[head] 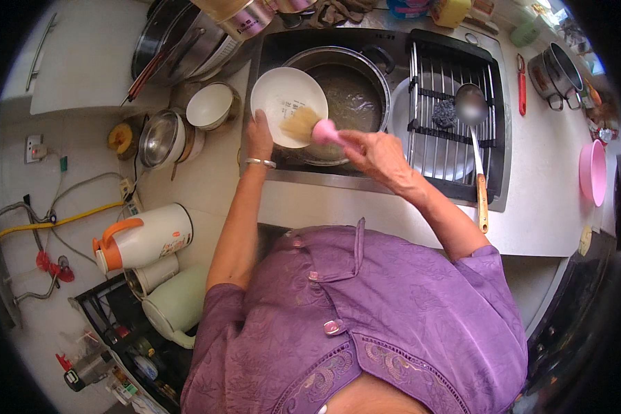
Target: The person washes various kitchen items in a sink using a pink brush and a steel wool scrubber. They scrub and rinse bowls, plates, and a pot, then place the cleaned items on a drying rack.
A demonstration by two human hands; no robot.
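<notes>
My left hand (pixel 260 135) grips a white plate (pixel 273 88) by its near left rim, tilted above a large metal pot (pixel 386 98). Murky water (pixel 349 93) fills part of the pot, which stands in the sink. In my right hand (pixel 380 155) is the pink handle of a brush (pixel 327 132). Its pale bristles lie against the face of the plate, over some printed writing. The plate hides the pot's left side.
A rolling drying rack (pixel 428 139) spans the sink's right side, bearing a dark scrubber (pixel 445 114) and a wooden-handled ladle (pixel 481 191). White bowls (pixel 210 105) and a metal bowl (pixel 158 138) stand left. A red-handled peeler (pixel 521 88) and small pot (pixel 553 77) lie right.
</notes>
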